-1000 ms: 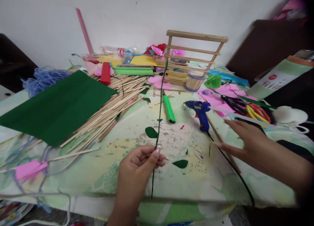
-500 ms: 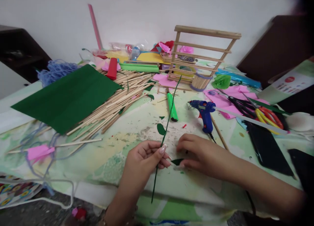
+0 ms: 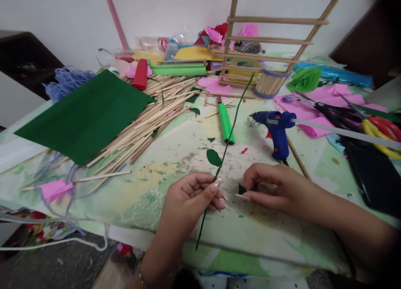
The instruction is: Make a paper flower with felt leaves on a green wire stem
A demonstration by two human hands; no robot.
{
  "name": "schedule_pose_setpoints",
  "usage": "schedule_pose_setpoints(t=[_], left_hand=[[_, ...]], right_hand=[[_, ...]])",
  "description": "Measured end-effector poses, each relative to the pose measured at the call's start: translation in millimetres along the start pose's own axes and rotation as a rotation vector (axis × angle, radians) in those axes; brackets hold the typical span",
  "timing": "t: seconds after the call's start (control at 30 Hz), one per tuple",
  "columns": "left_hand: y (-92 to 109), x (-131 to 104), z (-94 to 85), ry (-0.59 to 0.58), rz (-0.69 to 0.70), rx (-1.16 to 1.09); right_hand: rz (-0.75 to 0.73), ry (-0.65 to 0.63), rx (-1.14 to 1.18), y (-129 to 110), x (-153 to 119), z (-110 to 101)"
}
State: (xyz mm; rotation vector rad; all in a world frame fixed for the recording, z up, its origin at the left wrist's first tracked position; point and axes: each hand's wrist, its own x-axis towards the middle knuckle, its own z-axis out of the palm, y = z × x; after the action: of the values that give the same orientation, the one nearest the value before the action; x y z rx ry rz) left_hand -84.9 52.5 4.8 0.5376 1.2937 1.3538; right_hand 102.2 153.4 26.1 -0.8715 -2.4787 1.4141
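Note:
Pinched in my left hand (image 3: pixel 194 195) is a thin green-wrapped stem (image 3: pixel 233 124), slanting up and to the right. One green paper leaf (image 3: pixel 214 157) sticks out from the stem's left side just above my fingers. My right hand (image 3: pixel 271 184) is closed, thumb against fingers, on a small dark green paper leaf (image 3: pixel 241 189); part of it is hidden by the fingers. The two hands are apart, low over the table. Beyond my right hand lies a blue hot glue gun (image 3: pixel 274 126) with a long glue stick in its back.
Thin wooden sticks (image 3: pixel 150 122) lie piled beside a dark green sheet (image 3: pixel 84 117). A wooden stick rack (image 3: pixel 269 40) stands at the back. A bright green roll (image 3: pixel 226 124) lies mid-table. Scissors (image 3: pixel 336 115), pink paper (image 3: pixel 316 103) and a black phone-like object (image 3: pixel 369 174) are on the right.
My right hand has drawn the small leaf up off the table and closed its fingers more around it. My left hand still holds the stem. The view has shifted closer to the table.

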Motion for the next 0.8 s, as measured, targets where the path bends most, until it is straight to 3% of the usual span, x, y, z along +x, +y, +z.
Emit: schedule_pose_setpoints(t=[0.13,0.3,0.4,0.57,0.8], left_hand=[[-0.9,0.1,-1.2,-0.011,-0.001,0.033],[-0.1,0.6,0.8,-0.014,-0.008,0.102],[0.8,0.2,3.6,-0.010,-0.013,0.140],[-0.3,0.5,6.2,-0.002,-0.008,0.165],[-0.7,-0.5,5.9,-0.025,-0.018,0.169]], right_hand=[[0.036,0.110,0.317,-2.7,0.3,-1.0],[0.073,0.128,0.665,-3.1,2.3,-0.8],[0.081,0.198,0.661,-0.5,2.3,-2.2],[0.015,0.438,0.442,-0.2,-1.6,-6.9],[-0.062,0.398,0.377,-5.7,-7.0,-4.6]])
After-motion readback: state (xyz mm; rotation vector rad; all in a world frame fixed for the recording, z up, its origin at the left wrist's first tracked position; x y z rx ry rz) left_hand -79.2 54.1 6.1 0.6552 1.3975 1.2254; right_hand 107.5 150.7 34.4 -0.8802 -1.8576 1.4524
